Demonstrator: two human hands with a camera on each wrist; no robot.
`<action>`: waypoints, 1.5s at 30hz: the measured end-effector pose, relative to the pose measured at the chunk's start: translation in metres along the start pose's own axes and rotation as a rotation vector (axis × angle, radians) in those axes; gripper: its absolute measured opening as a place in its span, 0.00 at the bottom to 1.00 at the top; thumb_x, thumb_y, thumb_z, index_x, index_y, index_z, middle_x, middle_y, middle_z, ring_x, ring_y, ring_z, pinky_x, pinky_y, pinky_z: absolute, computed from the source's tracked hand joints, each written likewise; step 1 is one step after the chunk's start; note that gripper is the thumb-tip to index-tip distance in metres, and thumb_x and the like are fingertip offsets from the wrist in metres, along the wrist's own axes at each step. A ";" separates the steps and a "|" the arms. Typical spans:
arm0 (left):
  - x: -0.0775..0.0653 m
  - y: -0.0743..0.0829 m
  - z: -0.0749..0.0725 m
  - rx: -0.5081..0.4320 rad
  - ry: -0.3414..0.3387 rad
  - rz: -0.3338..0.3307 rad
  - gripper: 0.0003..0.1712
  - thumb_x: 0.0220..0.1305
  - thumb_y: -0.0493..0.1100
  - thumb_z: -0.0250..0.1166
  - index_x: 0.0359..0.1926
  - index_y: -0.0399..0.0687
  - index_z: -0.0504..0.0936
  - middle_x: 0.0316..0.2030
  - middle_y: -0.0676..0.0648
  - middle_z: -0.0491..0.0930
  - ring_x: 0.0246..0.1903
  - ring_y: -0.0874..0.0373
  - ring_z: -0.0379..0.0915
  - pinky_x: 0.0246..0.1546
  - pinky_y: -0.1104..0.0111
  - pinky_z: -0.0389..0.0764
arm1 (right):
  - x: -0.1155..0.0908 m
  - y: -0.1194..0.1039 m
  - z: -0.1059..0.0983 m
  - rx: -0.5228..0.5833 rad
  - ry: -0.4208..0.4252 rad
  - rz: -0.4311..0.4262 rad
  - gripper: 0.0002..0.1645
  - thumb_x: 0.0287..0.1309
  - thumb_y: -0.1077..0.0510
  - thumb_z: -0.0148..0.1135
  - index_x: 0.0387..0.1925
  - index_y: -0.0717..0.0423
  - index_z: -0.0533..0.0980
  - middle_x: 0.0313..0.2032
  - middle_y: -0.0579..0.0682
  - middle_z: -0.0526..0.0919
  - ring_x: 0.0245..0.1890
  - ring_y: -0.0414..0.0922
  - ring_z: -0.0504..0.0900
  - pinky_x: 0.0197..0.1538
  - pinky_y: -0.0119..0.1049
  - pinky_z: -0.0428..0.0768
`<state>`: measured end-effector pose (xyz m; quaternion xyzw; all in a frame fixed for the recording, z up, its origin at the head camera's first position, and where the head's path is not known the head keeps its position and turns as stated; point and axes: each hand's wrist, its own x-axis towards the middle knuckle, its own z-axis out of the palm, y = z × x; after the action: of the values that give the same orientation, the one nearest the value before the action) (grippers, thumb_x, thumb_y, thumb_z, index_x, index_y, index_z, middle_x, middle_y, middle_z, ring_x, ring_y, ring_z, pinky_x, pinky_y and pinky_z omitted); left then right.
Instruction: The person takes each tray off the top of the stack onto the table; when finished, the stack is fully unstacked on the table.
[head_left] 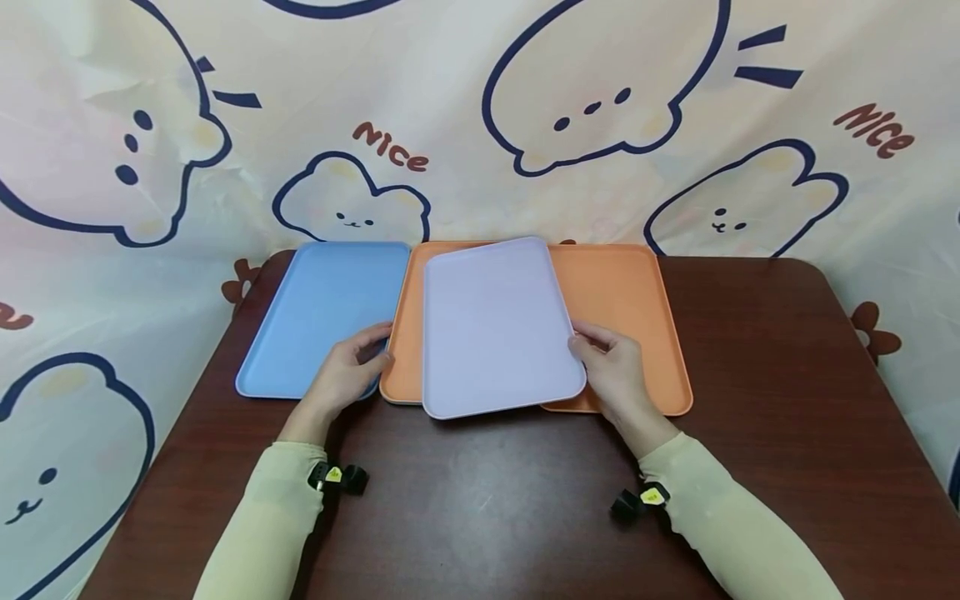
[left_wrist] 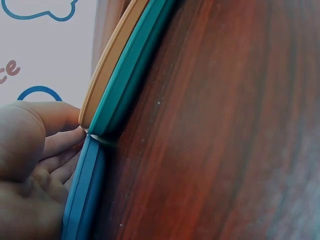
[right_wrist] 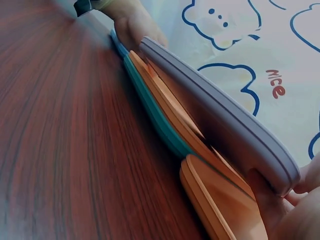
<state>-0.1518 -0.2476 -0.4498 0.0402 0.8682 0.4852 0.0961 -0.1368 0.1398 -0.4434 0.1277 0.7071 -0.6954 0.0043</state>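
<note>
In the head view, a lavender tray (head_left: 498, 333) is held by my right hand (head_left: 618, 371), which pinches its right edge. The right wrist view shows the lavender tray (right_wrist: 220, 107) tilted, with a gap beneath part of it. Below it, an orange tray (head_left: 405, 367) lies stacked on a green tray (left_wrist: 122, 95). My left hand (head_left: 345, 371) is at that orange tray's left edge, over the blue tray (head_left: 322, 308). In the left wrist view, fingertips of the left hand (left_wrist: 35, 150) touch the orange rim without wrapping round it.
A second orange tray (head_left: 630, 325) lies to the right, partly covered by the lavender one. All sit toward the back of a dark brown wooden table (head_left: 480, 508). A cloth with cartoon figures (head_left: 585, 192) hangs behind. Each wrist wears a small black camera.
</note>
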 end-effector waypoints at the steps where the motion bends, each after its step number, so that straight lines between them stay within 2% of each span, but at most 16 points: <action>1: 0.000 0.000 0.000 0.000 0.000 -0.001 0.31 0.81 0.37 0.60 0.80 0.36 0.68 0.82 0.35 0.62 0.80 0.35 0.61 0.79 0.44 0.68 | 0.000 0.000 -0.002 0.005 0.003 0.006 0.22 0.73 0.65 0.62 0.65 0.68 0.81 0.55 0.64 0.86 0.42 0.33 0.86 0.43 0.26 0.88; 8: -0.003 0.003 0.000 -0.012 -0.012 -0.007 0.32 0.82 0.39 0.60 0.81 0.39 0.67 0.83 0.37 0.60 0.80 0.36 0.62 0.77 0.43 0.71 | 0.000 0.005 -0.022 0.009 0.032 0.037 0.23 0.74 0.64 0.63 0.67 0.65 0.80 0.55 0.58 0.86 0.43 0.31 0.86 0.44 0.26 0.88; 15: -0.003 0.002 0.000 -0.002 -0.003 -0.003 0.32 0.82 0.40 0.60 0.81 0.38 0.67 0.83 0.37 0.60 0.80 0.36 0.62 0.77 0.43 0.71 | -0.006 0.007 -0.044 0.021 0.048 0.040 0.24 0.74 0.65 0.63 0.68 0.68 0.79 0.40 0.37 0.88 0.39 0.30 0.87 0.41 0.27 0.89; 18: -0.003 0.002 0.001 0.001 -0.003 -0.004 0.32 0.82 0.40 0.60 0.80 0.38 0.68 0.83 0.37 0.61 0.80 0.36 0.62 0.77 0.43 0.71 | -0.008 0.006 -0.054 0.025 0.065 0.037 0.24 0.73 0.66 0.64 0.67 0.69 0.79 0.35 0.32 0.88 0.37 0.30 0.88 0.40 0.27 0.89; 25: -0.002 0.000 0.002 -0.004 -0.004 -0.009 0.31 0.82 0.40 0.59 0.81 0.40 0.68 0.83 0.39 0.61 0.80 0.37 0.62 0.76 0.44 0.72 | -0.010 0.000 -0.079 -0.042 0.085 0.019 0.26 0.73 0.63 0.66 0.68 0.67 0.79 0.40 0.33 0.87 0.38 0.30 0.87 0.39 0.27 0.89; 29: -0.002 0.000 0.001 0.000 0.001 -0.010 0.31 0.82 0.40 0.60 0.81 0.41 0.68 0.83 0.39 0.62 0.80 0.38 0.64 0.75 0.44 0.73 | -0.010 0.000 -0.095 -0.062 0.111 0.039 0.27 0.73 0.62 0.67 0.70 0.65 0.78 0.42 0.33 0.85 0.38 0.29 0.87 0.38 0.27 0.89; 36: -0.003 0.002 0.000 -0.004 0.004 -0.009 0.32 0.82 0.39 0.60 0.81 0.38 0.67 0.83 0.37 0.61 0.80 0.36 0.62 0.76 0.42 0.72 | -0.011 -0.001 -0.123 -0.027 0.194 0.057 0.26 0.72 0.62 0.69 0.68 0.65 0.80 0.42 0.33 0.85 0.38 0.30 0.86 0.37 0.25 0.88; 45: -0.003 0.002 0.001 -0.004 0.003 -0.005 0.31 0.82 0.40 0.60 0.80 0.37 0.67 0.83 0.36 0.61 0.80 0.36 0.62 0.76 0.43 0.72 | -0.012 0.000 -0.164 0.060 0.252 0.084 0.22 0.72 0.61 0.69 0.65 0.57 0.84 0.44 0.34 0.83 0.38 0.31 0.86 0.35 0.25 0.87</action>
<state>-0.1489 -0.2460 -0.4478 0.0372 0.8675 0.4866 0.0962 -0.0971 0.2993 -0.4355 0.2438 0.6750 -0.6938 -0.0591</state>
